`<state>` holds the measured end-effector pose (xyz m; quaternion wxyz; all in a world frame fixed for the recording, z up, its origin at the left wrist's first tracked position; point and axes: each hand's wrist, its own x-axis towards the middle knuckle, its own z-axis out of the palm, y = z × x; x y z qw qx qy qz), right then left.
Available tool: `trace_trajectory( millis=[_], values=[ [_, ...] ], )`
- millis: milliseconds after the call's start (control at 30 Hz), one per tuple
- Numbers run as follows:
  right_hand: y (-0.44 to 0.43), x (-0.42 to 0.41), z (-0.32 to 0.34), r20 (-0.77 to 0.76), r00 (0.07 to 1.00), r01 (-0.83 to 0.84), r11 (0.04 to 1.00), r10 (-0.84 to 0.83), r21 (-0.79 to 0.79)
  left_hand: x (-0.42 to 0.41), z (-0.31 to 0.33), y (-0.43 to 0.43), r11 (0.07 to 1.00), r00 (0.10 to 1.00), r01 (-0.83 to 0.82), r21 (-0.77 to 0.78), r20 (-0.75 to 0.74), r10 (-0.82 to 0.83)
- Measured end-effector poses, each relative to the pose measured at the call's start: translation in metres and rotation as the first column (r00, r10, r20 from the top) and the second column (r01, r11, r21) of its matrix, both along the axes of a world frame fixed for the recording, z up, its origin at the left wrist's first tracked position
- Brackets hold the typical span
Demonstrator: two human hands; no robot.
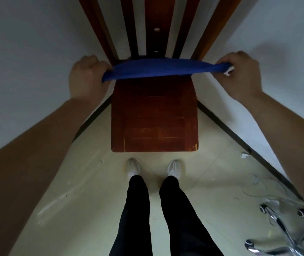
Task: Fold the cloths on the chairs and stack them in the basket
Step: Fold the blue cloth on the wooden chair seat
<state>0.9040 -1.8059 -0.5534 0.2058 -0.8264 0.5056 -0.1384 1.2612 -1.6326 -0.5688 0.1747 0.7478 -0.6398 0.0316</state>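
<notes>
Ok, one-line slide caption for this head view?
Left hand and right hand hold a blue cloth stretched between them above a wooden chair; no basket in view.

White walls (27, 52) meet in a corner behind the point of grip. Below it, pale floor tiles (92, 191) with a dark skirting strip (227, 126) along each wall. Two white shoes (132, 168) and black trouser legs (138, 218) stand nearer the viewer. Lower right of the grip: chrome castor base (284, 230) of an office chair; a white scrap (245, 155) by the skirting.
</notes>
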Motion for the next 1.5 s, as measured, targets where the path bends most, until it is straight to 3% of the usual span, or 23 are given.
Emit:
trace_trajectory(
  millis=[133, 233, 300, 367, 567, 667, 867, 933, 1033, 1100, 1233, 1333, 1500],
  values=[
    [0.051, -0.027, -0.049, -0.163, 0.985, -0.036, 0.996, 0.05, 0.085, -0.034, -0.049, 0.049, 0.998, 0.999, 0.037, 0.056, -0.018, -0.036],
    [0.097, -0.042, -0.103, -0.321, 0.932, -0.11, 0.976, 0.167, 0.188, -0.065, -0.102, 0.09, 0.943, 0.997, 0.07, 0.325, -0.038, -0.061],
    [0.125, -0.049, -0.132, -0.413, 0.873, -0.147, 0.948, 0.259, 0.282, -0.085, -0.131, 0.115, 0.843, 0.996, 0.079, 0.532, -0.076, -0.045],
    [0.149, -0.056, -0.156, -0.45, 0.841, -0.145, 0.927, 0.299, 0.345, -0.101, -0.156, 0.138, 0.761, 0.996, 0.085, 0.644, -0.081, -0.043],
    [0.177, -0.071, -0.167, -0.539, 0.756, -0.135, 0.894, 0.372, 0.428, -0.113, -0.172, 0.176, 0.631, 0.999, 0.013, 0.775, 0.011, -0.035],
    [0.174, -0.072, -0.162, -0.584, 0.69, -0.119, 0.863, 0.428, 0.491, -0.108, -0.169, 0.178, 0.522, 0.999, 0.004, 0.853, 0.022, -0.045],
    [0.147, -0.039, -0.152, -0.595, 0.53, -0.006, 0.704, 0.605, 0.71, -0.087, -0.166, 0.157, 0.374, 0.98, 0.139, 0.917, -0.181, 0.08],
    [0.132, -0.024, -0.152, -0.594, 0.555, 0.038, 0.696, 0.582, 0.717, -0.078, -0.166, 0.142, 0.402, 0.954, 0.173, 0.899, -0.255, 0.159],
    [0.103, 0.0, -0.156, -0.538, 0.748, 0.002, 0.809, 0.389, 0.588, -0.059, -0.167, 0.107, 0.618, 0.893, 0.042, 0.785, -0.307, 0.33],
    [0.081, 0.018, -0.163, -0.472, 0.837, -0.033, 0.886, 0.277, 0.462, -0.043, -0.17, 0.075, 0.701, 0.895, -0.087, 0.708, -0.254, 0.367],
    [0.039, 0.052, -0.183, -0.421, 0.884, -0.06, 0.942, 0.204, 0.33, -0.012, -0.182, 0.016, 0.79, 0.889, -0.192, 0.582, -0.238, 0.391],
    [0.008, 0.074, -0.199, -0.436, 0.863, -0.126, 0.944, 0.256, 0.304, 0.004, -0.193, -0.024, 0.771, 0.929, -0.094, 0.63, -0.224, 0.296],
    [-0.022, 0.095, -0.204, -0.499, 0.772, -0.199, 0.895, 0.395, 0.4, 0.012, -0.207, -0.053, 0.683, 0.982, 0.035, 0.729, -0.151, 0.111]
  ],
)
